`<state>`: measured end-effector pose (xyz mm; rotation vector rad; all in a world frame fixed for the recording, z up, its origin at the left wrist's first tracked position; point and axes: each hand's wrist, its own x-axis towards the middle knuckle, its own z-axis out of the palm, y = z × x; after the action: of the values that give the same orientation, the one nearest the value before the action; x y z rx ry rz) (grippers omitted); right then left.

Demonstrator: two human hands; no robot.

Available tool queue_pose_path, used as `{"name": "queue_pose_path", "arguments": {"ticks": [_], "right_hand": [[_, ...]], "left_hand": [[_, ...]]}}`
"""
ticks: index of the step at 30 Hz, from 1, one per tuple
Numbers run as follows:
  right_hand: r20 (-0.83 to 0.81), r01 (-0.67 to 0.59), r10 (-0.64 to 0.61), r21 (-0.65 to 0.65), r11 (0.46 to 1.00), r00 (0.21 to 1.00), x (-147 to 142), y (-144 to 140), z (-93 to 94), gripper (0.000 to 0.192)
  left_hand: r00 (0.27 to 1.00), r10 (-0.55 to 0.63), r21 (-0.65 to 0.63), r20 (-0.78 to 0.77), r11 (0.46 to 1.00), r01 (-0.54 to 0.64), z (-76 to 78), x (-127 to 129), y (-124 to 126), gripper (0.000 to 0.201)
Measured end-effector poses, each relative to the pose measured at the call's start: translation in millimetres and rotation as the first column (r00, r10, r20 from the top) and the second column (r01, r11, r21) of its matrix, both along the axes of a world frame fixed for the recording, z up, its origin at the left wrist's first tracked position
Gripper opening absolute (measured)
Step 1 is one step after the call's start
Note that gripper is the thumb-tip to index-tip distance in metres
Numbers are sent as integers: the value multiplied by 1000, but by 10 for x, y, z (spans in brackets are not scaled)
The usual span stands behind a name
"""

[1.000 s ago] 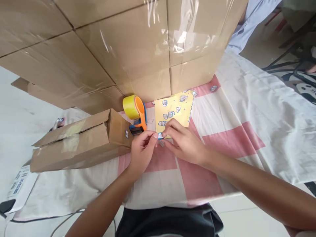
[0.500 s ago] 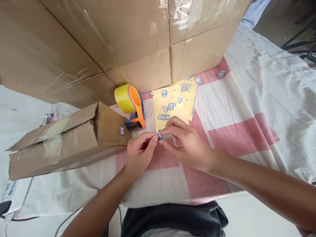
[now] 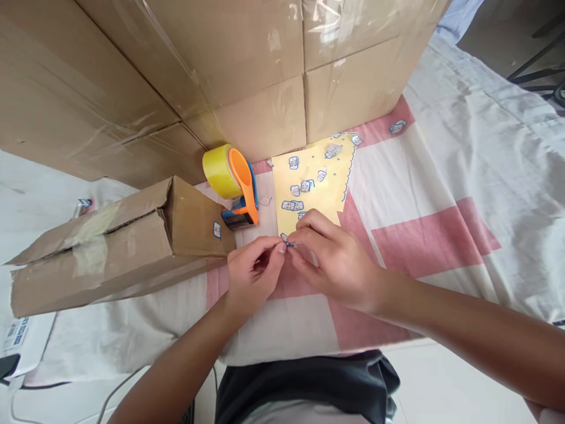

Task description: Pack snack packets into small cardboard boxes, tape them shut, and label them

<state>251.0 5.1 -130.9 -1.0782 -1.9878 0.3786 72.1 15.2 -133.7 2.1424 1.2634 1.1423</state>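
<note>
The small sticker [image 3: 286, 240] sits pinched between your two sets of fingertips, right at the near edge of the yellow sticker sheet [image 3: 314, 179]; it is too small to tell which face is toward you. Your left hand [image 3: 253, 274] has thumb and forefinger closed narrow on its left side, and your right hand [image 3: 333, 259] has its fingertips drawn together on the right side, so both hands grip the same tiny piece.

To handle it well, I would judge that you should pinch only its very edge, so the sticky face touches as little skin as possible, and pull slowly and low along the sheet so it does not curl or tear.

Just beyond your fingertips the sheet lies flat on the pink-and-white cloth [image 3: 424, 235], with several more stickers on it. To the left of your left fingers, close by, stands the orange tape dispenser [image 3: 241, 188] with its yellow roll. Further left lies the long cardboard box [image 3: 119, 247], a sticker on its near end. Well beyond everything rises the wall of stacked cartons [image 3: 247, 65] wrapped in clear film.
</note>
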Motion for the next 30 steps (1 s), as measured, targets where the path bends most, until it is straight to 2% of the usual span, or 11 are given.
{"name": "queue_pose_path", "arguments": {"ticks": [4,11,20,24,30], "right_hand": [[20,-7,7,7,1000,1000,-5,-11,13,17],[-42,3,-2,22,1000,999,-10,-16,-5,16],[205,23,-61,182,983,977,1,-52,44,23],[213,27,-67,184,983,975,-1,-60,47,23],[199,19,-54,173,985,978,4,-36,50,26]], "left_hand": [[998,-3,-5,58,1000,4,-37,-10,12,13],[999,29,32,23,999,-29,-22,2,7,15],[999,-47,114,18,992,45,-4,3,-31,14],[999,-50,141,11,989,48,8,17,-54,14],[999,-27,78,45,997,23,-7,7,-61,16]]}}
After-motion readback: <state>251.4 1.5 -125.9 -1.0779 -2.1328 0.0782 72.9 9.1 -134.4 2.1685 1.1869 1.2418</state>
